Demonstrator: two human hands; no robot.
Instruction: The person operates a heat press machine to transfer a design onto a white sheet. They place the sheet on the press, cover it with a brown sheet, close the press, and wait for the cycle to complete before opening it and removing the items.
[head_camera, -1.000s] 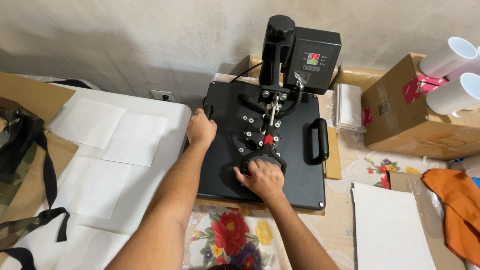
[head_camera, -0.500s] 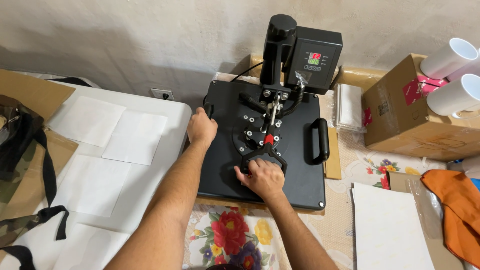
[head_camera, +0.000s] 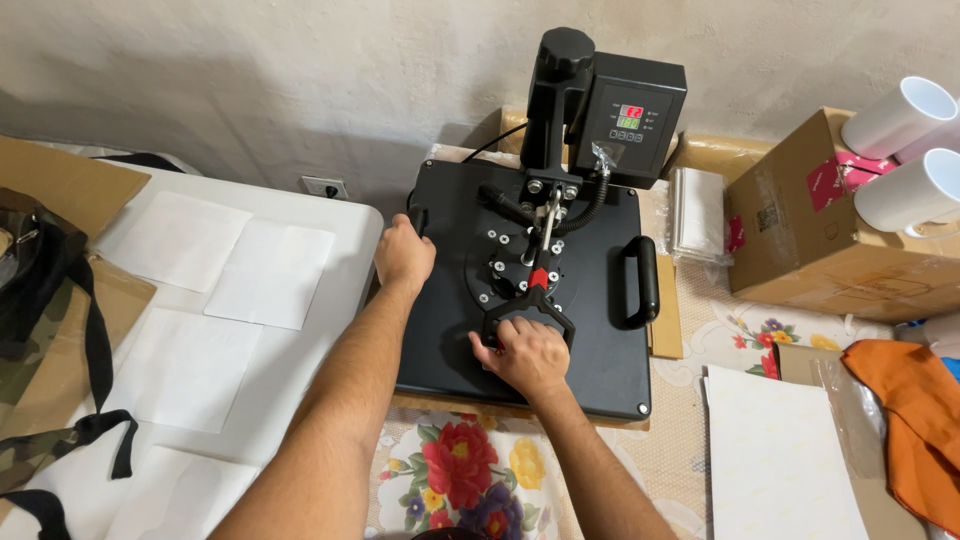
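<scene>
A black heat press (head_camera: 600, 330) sits on the floral-clothed table, its flat top plate closed and a control box with a lit display (head_camera: 632, 115) at the back. My left hand (head_camera: 403, 255) grips the small side handle at the plate's left edge. My right hand (head_camera: 525, 355) is closed around the black lever handle (head_camera: 530, 305) at the plate's front centre. A second loop handle (head_camera: 645, 280) sticks out on the right side, untouched.
White paper sheets (head_camera: 270, 272) lie on a white table to the left, beside a camouflage bag with black straps (head_camera: 40, 300). To the right stand a cardboard box (head_camera: 830, 240), white mugs (head_camera: 905, 110), orange cloth (head_camera: 915, 420) and a white sheet (head_camera: 780, 460).
Both hands keep their holds on the press. The view has barely shifted; nothing else has visibly moved.
</scene>
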